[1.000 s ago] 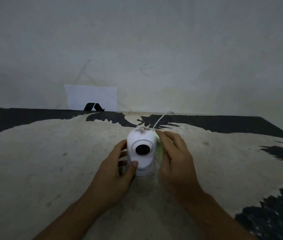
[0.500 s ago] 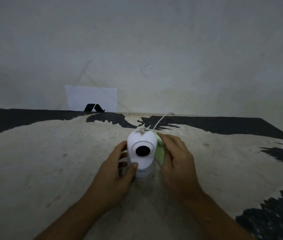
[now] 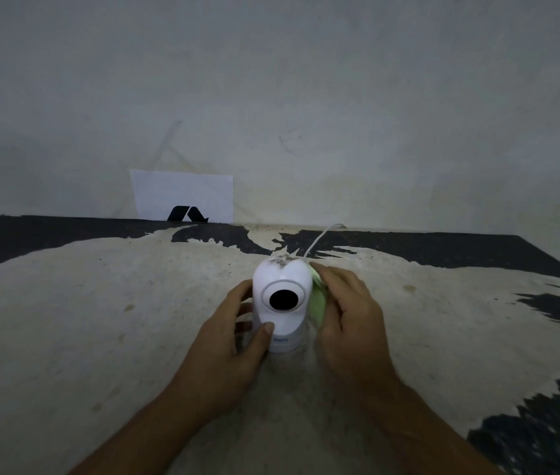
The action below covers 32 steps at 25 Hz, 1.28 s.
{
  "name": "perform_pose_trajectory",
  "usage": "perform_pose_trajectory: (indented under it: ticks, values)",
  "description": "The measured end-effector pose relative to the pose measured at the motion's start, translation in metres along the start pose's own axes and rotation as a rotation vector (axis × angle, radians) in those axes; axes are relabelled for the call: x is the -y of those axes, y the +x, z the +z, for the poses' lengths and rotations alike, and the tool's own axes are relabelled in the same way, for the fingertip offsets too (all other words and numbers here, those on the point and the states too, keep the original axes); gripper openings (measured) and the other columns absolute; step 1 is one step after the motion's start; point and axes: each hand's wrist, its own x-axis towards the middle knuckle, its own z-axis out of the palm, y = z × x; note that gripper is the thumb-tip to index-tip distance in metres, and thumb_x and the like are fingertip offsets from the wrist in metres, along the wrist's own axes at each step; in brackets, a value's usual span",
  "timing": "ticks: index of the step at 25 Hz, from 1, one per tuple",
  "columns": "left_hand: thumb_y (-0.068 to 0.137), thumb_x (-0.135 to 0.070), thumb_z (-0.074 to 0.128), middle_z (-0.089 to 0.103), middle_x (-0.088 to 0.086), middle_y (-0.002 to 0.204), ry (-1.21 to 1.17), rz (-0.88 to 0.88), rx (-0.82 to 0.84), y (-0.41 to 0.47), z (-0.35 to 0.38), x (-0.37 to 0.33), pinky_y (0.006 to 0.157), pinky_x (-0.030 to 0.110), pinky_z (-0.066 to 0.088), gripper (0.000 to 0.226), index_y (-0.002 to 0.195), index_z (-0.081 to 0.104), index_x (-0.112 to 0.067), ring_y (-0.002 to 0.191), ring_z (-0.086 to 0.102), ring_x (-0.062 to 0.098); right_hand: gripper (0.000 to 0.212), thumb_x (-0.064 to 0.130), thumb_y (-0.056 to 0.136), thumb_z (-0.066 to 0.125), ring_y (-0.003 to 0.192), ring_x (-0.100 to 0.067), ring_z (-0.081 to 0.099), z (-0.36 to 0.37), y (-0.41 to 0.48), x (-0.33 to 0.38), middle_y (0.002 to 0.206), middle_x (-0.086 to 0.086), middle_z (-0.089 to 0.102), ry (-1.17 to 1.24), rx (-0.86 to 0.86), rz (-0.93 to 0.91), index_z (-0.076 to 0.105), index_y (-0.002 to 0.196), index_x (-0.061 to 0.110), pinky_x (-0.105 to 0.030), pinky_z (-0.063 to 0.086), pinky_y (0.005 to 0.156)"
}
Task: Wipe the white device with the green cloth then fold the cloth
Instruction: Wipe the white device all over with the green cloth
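Observation:
The white device (image 3: 282, 313), a small rounded camera with a dark round lens facing me, stands upright on the worn table (image 3: 83, 320). Dark grime sits on its top. My left hand (image 3: 234, 341) grips its left side and base, thumb across the front. My right hand (image 3: 350, 320) presses the green cloth (image 3: 318, 301) flat against the device's right side. Only a pale green strip of cloth shows between palm and device.
A white cable (image 3: 319, 240) runs from behind the device toward the back wall. A white paper with a black logo (image 3: 182, 197) leans against the wall at the table's far edge. Black patches mark the tabletop at the back and right.
My right hand with the cloth has slid slightly along the device's right side. The left hand and the device have stayed in place.

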Motion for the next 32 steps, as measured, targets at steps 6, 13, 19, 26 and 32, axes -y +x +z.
perform_pose_trajectory:
  ticks: [6, 13, 19, 26, 32]
  values:
    - [0.073, -0.057, 0.05, 0.04, -0.042, 0.111, 0.009, -0.006, 0.013, 0.001, -0.001, 0.002, 0.07, -0.003, 0.04, 0.048, 0.111, 0.023, -0.067, 0.099, 0.04, -0.029, 0.04, 0.024, 0.102, 0.031, 0.112, -0.026, 0.055, -0.007, -0.003, 0.013, 0.117, -0.019, 0.063, -0.074, -0.033, -0.323, 0.058, 0.121, 0.001, -0.031, 0.046, 0.097]
    - [0.073, -0.059, 0.049, 0.039, -0.043, 0.111, 0.019, -0.011, 0.007, 0.001, 0.0, 0.001, 0.069, -0.001, 0.041, 0.047, 0.111, 0.023, -0.068, 0.1, 0.041, -0.027, 0.035, 0.003, 0.09, 0.044, 0.107, -0.028, 0.056, -0.004, -0.004, 0.001, 0.115, -0.018, 0.062, -0.079, -0.058, -0.1, 0.057, 0.123, 0.001, -0.041, 0.052, 0.089]
    - [0.07, -0.056, 0.05, 0.047, -0.033, 0.113, -0.037, -0.043, 0.014, 0.001, 0.0, -0.001, 0.075, 0.006, 0.043, 0.046, 0.111, 0.028, -0.063, 0.101, 0.047, -0.019, 0.035, 0.022, 0.095, 0.05, 0.108, -0.027, 0.052, 0.004, -0.016, 0.028, 0.12, -0.018, 0.061, -0.33, 0.13, -0.49, 0.055, 0.125, 0.006, -0.034, 0.052, 0.088]
    - [0.074, -0.055, 0.05, 0.048, -0.033, 0.116, -0.039, -0.01, 0.015, 0.0, 0.0, -0.001, 0.077, 0.005, 0.045, 0.047, 0.115, 0.029, -0.061, 0.106, 0.047, -0.018, 0.04, 0.022, 0.096, 0.049, 0.106, -0.03, 0.054, -0.001, -0.013, 0.019, 0.12, -0.02, 0.055, -0.33, 0.059, -0.456, 0.049, 0.131, 0.004, -0.037, 0.054, 0.083]
    - [0.075, -0.056, 0.051, 0.046, -0.039, 0.11, -0.025, -0.013, 0.015, 0.001, -0.001, 0.001, 0.071, 0.0, 0.042, 0.045, 0.111, 0.026, -0.069, 0.103, 0.044, -0.024, 0.036, 0.021, 0.098, 0.043, 0.103, -0.03, 0.057, -0.007, -0.008, 0.017, 0.112, -0.022, 0.063, -0.307, 0.055, -0.454, 0.056, 0.124, 0.0, -0.036, 0.054, 0.081]
